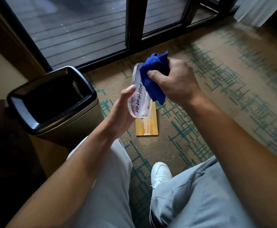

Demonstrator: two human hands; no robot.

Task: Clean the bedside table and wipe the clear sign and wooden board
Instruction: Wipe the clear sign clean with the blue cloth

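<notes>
Left hand (120,111) holds clear sign (138,94) under cloth (152,76).

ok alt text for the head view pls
The right hand rubs a blue cloth on a clear sign held in the left hand. A wooden board lies on the carpet below, beside a bin.

glossy clear sign (140,102), fuzzy cloth (152,76)

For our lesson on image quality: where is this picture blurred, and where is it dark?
Head view: the carpet at upper right is smeared by motion blur; the right hand gripping the blue cloth looks slightly soft; the bin's inside and the left edge lie in deep shadow.
</notes>
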